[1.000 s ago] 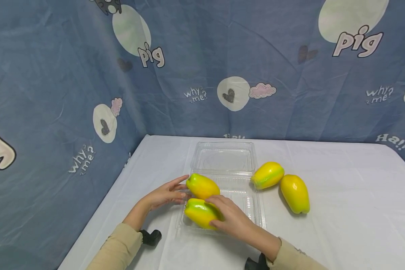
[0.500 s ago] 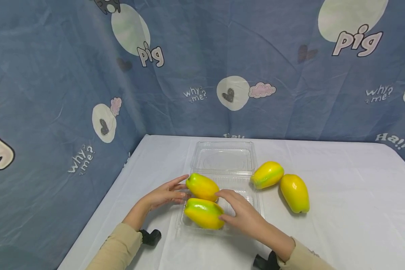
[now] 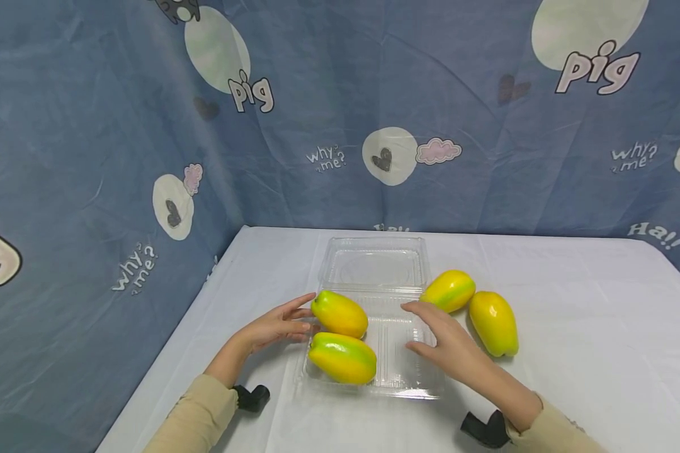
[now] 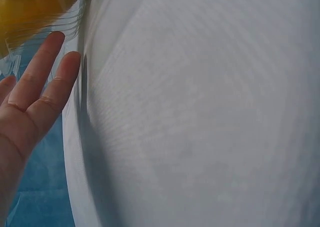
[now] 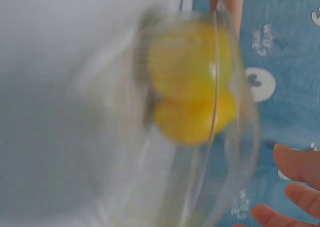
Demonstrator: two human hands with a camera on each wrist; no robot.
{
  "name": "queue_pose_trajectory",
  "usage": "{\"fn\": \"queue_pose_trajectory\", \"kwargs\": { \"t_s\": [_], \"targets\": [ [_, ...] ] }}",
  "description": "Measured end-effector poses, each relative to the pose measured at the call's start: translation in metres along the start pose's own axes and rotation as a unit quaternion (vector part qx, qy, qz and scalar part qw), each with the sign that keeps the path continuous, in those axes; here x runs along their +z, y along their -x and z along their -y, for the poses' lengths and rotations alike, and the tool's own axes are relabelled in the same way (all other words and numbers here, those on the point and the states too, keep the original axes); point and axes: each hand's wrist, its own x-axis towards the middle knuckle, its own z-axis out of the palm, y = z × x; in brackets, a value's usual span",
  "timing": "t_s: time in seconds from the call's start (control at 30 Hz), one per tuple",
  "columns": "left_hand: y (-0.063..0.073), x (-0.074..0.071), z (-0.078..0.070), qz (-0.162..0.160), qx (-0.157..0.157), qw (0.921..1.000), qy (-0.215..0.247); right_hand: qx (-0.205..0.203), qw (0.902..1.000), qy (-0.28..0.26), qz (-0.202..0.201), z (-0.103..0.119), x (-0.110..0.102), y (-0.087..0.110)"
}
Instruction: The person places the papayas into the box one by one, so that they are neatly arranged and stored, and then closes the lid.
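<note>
Two glossy yellow-green papaya-shaped fruits, a rear one (image 3: pixel 340 314) and a front one (image 3: pixel 343 358), lie side by side in the left half of a clear plastic clamshell box (image 3: pixel 399 362). Beside the box's left wall is my left hand (image 3: pixel 274 327), its fingers extended near the rear fruit's tip; the left wrist view has these fingers (image 4: pixel 42 82) close to the clear wall. My right hand (image 3: pixel 450 343) hovers over the box's right side, thumb and fingers spread and holding nothing. In the right wrist view, its fingers (image 5: pixel 297 167) are apart from both fruits, which show blurred through the wall.
The box's lid (image 3: pixel 376 264) lies folded back behind it. Two more such fruits, one (image 3: pixel 450 289) by the box's right rear corner and another (image 3: pixel 494 324) farther right, sit on the white-covered table (image 3: pixel 589 352). A blue printed curtain (image 3: pixel 476 189) stands behind.
My right hand has let go of the front fruit in the box and moved right, away from it. The left hand and the fruits look almost unmoved.
</note>
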Motion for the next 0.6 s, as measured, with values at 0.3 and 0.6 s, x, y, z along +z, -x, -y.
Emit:
{"fn": "queue_pose_trajectory", "kwargs": {
  "t_s": [0.3, 0.6],
  "targets": [
    [0.001, 0.001, -0.001, 0.002, -0.001, 1.0, 0.001, -0.006, 0.9994, 0.029, -0.02, -0.026, -0.024, -0.001],
    [0.002, 0.001, -0.003, 0.005, 0.002, 1.0, 0.0, 0.043, 0.9982, 0.041, -0.003, -0.046, -0.05, 0.008]
  ]
}}
